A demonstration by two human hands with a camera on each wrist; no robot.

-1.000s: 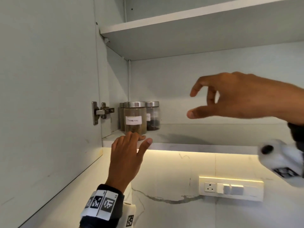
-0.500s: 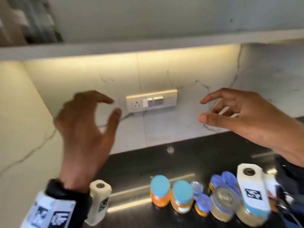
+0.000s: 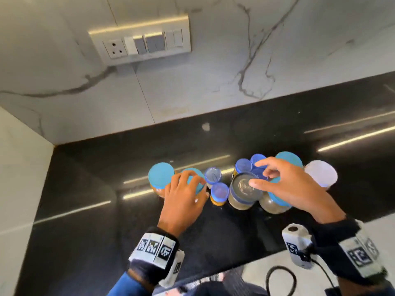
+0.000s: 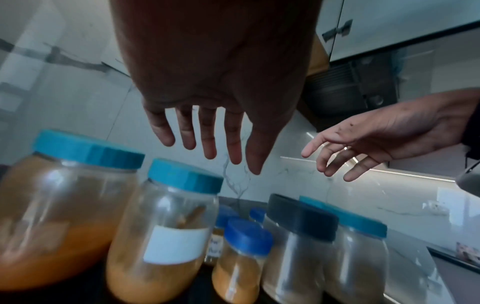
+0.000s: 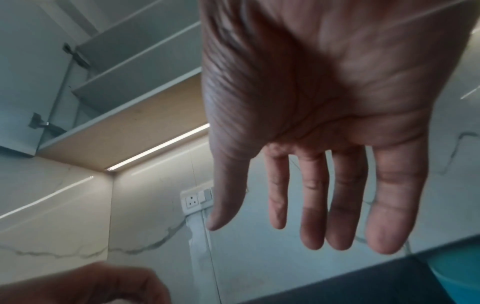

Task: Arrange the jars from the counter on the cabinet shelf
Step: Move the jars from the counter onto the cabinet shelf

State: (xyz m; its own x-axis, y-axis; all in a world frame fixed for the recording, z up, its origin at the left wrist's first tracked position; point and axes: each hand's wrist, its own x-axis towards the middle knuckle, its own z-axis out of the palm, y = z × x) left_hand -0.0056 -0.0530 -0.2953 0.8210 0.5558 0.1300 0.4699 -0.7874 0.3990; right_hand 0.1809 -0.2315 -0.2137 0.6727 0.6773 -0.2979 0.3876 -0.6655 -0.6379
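Several jars stand clustered on the black counter [image 3: 96, 189]. My left hand [image 3: 193, 189] hovers with straight, spread fingers just over a teal-lidded jar [image 3: 199, 182] of orange powder bearing a white label [image 4: 166, 236]; the left wrist view shows a gap between my left hand [image 4: 221, 148] and the lid. Beside it stands a larger teal-lidded jar [image 3: 160, 176]. My right hand [image 3: 259, 175], open and empty, reaches over a dark-lidded jar [image 3: 243, 189], small blue-lidded jars [image 3: 243, 165] and another teal-lidded jar [image 3: 288, 159]. Its palm fills the right wrist view, where the right hand [image 5: 259, 230] holds nothing.
A white-lidded jar [image 3: 320, 176] stands at the cluster's right end. Two small blue-lidded jars [image 3: 219, 192] sit between my hands. A switch plate [image 3: 139, 39] is on the marble wall. The open cabinet shelves [image 5: 135, 67] hang above to the left.
The head view has swung down from the cabinet shelf to the counter. Both hands have come down from shelf height to just above the jars, still empty.
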